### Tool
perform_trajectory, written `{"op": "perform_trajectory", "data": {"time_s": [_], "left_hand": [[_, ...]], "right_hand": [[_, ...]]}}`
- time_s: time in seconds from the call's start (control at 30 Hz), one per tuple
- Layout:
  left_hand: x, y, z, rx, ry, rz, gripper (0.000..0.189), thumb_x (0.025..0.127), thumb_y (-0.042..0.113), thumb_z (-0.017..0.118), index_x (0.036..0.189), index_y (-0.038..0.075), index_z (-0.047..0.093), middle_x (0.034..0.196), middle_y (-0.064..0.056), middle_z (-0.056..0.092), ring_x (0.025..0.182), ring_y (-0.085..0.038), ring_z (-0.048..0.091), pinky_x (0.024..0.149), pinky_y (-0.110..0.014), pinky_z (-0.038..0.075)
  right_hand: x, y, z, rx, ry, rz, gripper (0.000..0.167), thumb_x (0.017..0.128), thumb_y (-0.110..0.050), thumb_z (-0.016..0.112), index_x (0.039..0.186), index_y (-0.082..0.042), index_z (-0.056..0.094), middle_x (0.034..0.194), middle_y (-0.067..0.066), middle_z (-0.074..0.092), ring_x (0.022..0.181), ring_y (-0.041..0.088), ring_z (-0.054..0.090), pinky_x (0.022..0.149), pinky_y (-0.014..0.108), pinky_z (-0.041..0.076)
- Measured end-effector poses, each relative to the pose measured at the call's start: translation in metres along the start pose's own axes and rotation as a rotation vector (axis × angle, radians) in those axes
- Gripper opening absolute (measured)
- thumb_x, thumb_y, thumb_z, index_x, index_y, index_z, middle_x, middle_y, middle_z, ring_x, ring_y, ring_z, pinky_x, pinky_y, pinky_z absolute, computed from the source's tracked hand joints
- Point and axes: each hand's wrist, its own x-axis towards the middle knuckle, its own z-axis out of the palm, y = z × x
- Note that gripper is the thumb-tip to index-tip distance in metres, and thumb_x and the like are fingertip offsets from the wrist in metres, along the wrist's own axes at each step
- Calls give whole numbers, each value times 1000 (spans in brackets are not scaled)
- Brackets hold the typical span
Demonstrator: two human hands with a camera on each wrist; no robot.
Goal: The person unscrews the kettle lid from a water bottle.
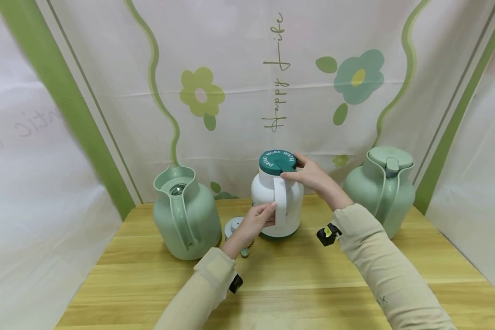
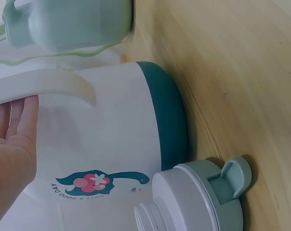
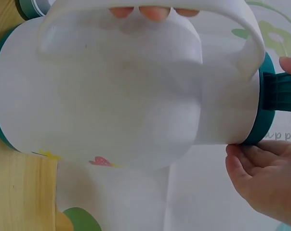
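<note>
A white thermos jug [image 1: 268,192] with a dark green lid [image 1: 274,160] and green base stands on the table. My left hand [image 1: 253,224] grips its white handle [image 1: 280,201], fingers curled round it from the left. At the top, my right hand [image 1: 311,174] holds the lid's rim, thumb near the handle side and fingers at the far side. The right wrist view shows those fingers under the edge of the green lid [image 3: 267,122]. Beside the jug lies a removed stopper lid [image 2: 198,197], grey-white with a pale green tab, close to my left wrist.
To the left stands a pale green jug [image 1: 187,220] with its mouth uncovered. A second pale green jug [image 1: 379,188], lid on, stands at the right. Behind the wooden table [image 1: 288,293] hangs a printed curtain [image 1: 239,55].
</note>
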Motion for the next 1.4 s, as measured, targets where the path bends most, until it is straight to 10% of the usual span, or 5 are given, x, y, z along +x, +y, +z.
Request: {"op": "perform_trajectory", "data": {"time_s": [0.37,1.4], "left_hand": [[2,-2,0,-12,3,-15,49,103,35,40,130,-3,55,130,-24,58,120,-33,59,101,-42,50],[-4,2,-7,-38,-6,-54,59,104,43,33,128,-6,56,127,-24,61,116,-29,61,100,-40,51]], "right_hand": [[5,5,-6,101,-40,-11,94,89,-22,65,154,-5,0,160,19,11,148,36,14,121,53,15],[5,37,-22,260,18,-119,58,97,-29,57,146,-6,38,156,14,31,146,32,23,122,53,14]]}}
